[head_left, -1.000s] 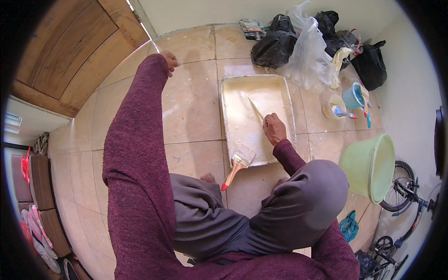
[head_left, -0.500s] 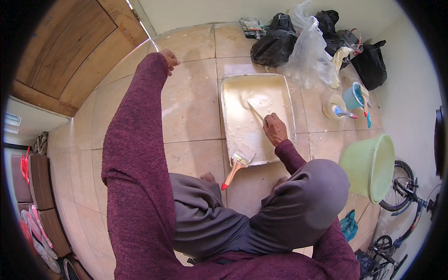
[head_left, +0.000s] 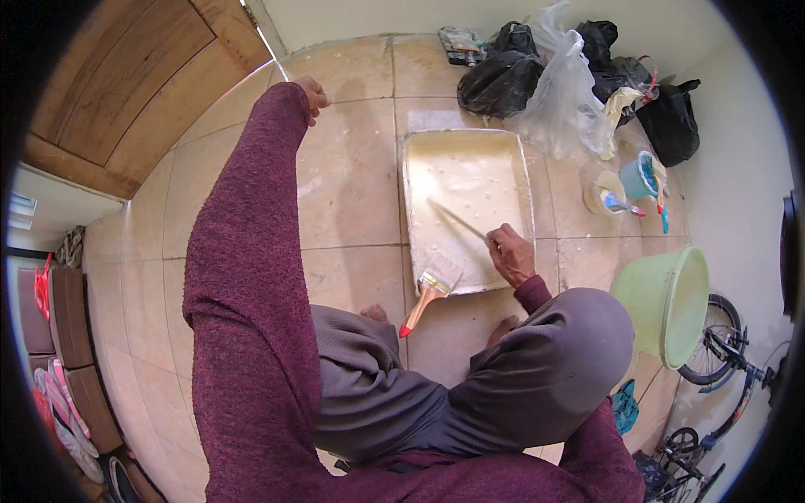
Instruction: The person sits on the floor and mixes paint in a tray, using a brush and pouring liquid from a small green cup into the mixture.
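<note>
Tiled floor [head_left: 348, 281]; centre, right hand [head_left: 512, 255] pinching a stick [head_left: 457, 217] in a liquid-filled tray [head_left: 528, 193]; upper left, left hand [head_left: 314, 99], fingers curled, hold unclear.

The liquid [head_left: 465, 172] in the tray [head_left: 532, 214] looks glossy to me, the rim matt and crusted. Whether the stick [head_left: 457, 215] is wood or plastic I can't tell. At the tray's near left corner lies a brush [head_left: 432, 290] with wooden handle and shiny metal ferrule. Smooth floor tiles [head_left: 348, 210] carry a soft sheen; along the floor's far edge black plastic bags [head_left: 499, 84] gleam. The sleeve [head_left: 243, 235] is rough cloth.
</note>
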Action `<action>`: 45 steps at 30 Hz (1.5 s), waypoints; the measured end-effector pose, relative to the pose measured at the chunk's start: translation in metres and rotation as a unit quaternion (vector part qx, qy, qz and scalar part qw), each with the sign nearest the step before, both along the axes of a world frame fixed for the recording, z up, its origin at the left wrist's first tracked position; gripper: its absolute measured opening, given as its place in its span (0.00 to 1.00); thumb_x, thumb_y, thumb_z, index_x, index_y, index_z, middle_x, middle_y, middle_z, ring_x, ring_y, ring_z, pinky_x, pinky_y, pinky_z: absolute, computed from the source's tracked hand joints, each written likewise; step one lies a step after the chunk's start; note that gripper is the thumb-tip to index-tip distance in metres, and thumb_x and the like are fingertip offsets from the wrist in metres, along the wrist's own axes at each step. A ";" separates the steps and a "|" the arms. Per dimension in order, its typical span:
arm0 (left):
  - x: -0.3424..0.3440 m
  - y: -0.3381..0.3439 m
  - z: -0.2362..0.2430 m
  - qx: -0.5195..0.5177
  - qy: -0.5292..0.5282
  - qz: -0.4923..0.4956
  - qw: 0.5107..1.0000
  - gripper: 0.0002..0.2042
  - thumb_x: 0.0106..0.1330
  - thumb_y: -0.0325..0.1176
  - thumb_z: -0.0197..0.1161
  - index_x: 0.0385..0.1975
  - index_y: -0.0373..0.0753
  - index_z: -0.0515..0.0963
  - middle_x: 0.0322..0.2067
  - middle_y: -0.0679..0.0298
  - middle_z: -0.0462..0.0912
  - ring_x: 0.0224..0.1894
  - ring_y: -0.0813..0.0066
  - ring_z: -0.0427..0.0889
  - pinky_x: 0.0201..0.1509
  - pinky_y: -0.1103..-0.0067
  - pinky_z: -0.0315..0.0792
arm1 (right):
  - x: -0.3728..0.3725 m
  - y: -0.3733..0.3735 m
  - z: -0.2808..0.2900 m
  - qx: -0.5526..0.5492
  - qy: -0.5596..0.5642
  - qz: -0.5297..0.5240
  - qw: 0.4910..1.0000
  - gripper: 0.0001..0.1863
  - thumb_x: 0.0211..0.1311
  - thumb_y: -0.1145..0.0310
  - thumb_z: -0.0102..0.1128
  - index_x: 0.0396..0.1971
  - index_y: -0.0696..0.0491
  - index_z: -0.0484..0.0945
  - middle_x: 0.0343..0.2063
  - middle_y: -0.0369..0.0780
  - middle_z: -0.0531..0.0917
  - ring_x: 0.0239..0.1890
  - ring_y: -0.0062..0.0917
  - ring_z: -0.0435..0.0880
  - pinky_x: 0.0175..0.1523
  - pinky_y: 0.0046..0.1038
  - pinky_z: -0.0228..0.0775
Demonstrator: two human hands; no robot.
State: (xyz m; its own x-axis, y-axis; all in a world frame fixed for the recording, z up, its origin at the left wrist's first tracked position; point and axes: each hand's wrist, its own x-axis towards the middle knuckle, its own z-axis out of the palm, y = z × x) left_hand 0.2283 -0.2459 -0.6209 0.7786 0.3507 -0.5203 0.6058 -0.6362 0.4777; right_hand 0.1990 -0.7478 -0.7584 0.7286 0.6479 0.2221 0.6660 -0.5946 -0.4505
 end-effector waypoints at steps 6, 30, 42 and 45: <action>-0.001 -0.009 0.011 -0.008 -0.006 0.007 1.000 0.17 0.62 0.43 0.61 0.38 0.34 0.75 0.29 0.60 0.79 0.28 0.71 0.81 0.31 0.72 0.76 | 0.023 0.025 -0.027 -0.018 -0.053 -0.010 0.998 0.03 0.55 0.70 0.57 0.26 0.52 0.74 0.26 0.41 0.75 0.30 0.37 0.79 0.32 0.36 0.71; -0.002 -0.006 0.007 -0.005 -0.005 0.004 1.000 0.16 0.62 0.43 0.60 0.39 0.35 0.74 0.30 0.61 0.77 0.27 0.71 0.80 0.27 0.72 0.75 | 0.022 -0.007 -0.030 -0.073 -0.087 -0.036 0.993 0.01 0.52 0.74 0.54 0.26 0.51 0.73 0.28 0.39 0.73 0.33 0.35 0.77 0.32 0.37 0.71; -0.004 0.002 -0.001 -0.014 0.005 -0.005 1.000 0.18 0.62 0.45 0.60 0.42 0.37 0.73 0.34 0.58 0.78 0.33 0.66 0.82 0.32 0.69 0.77 | -0.010 -0.002 -0.030 -0.057 -0.063 -0.001 0.996 0.02 0.51 0.73 0.55 0.25 0.50 0.74 0.27 0.40 0.73 0.33 0.35 0.77 0.32 0.37 0.71; 0.002 -0.001 0.000 -0.015 0.004 -0.025 1.000 0.18 0.62 0.45 0.60 0.42 0.37 0.73 0.34 0.58 0.78 0.35 0.66 0.82 0.33 0.68 0.77 | 0.010 -0.007 -0.035 -0.083 -0.065 -0.067 0.992 0.01 0.52 0.72 0.54 0.26 0.51 0.74 0.28 0.40 0.74 0.33 0.36 0.78 0.33 0.38 0.71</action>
